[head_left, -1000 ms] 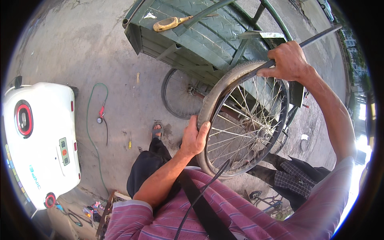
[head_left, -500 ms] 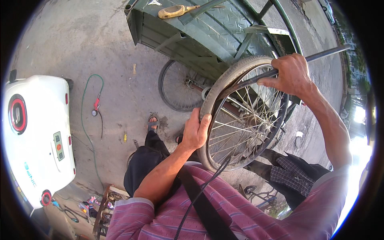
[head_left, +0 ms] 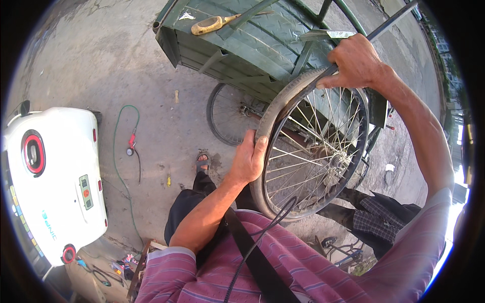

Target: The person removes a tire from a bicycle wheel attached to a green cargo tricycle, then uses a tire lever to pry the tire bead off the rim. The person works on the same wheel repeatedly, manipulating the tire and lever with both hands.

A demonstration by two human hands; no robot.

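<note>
A spoked wheel [head_left: 323, 159] with a worn tyre stands in front of me, leaning against the green cargo tricycle. My left hand [head_left: 251, 157] is closed around the tyre [head_left: 260, 184] at the wheel's left edge, its thumb on the sidewall. At the top of the wheel, my right hand [head_left: 353, 63] grips a long, dark bar [head_left: 394, 21]. One end of the bar reaches down to the gap between tyre and rim at the upper left; the other points up and away to the right. My palm hides the bar's middle.
The green tricycle bed [head_left: 252, 50] carries a wooden-handled tool [head_left: 208, 25]. Its lower wheel [head_left: 225, 113] stands beyond mine. On the ground lie a green hose [head_left: 117, 156] with a red inflator gauge [head_left: 132, 144] and a yellow screwdriver [head_left: 168, 180]. A white vehicle [head_left: 60, 177] is at the left.
My right hand has moved up and slightly left, and the bar's free end has swung upward. My left hand stays on the tyre. The whole view has shifted slightly.
</note>
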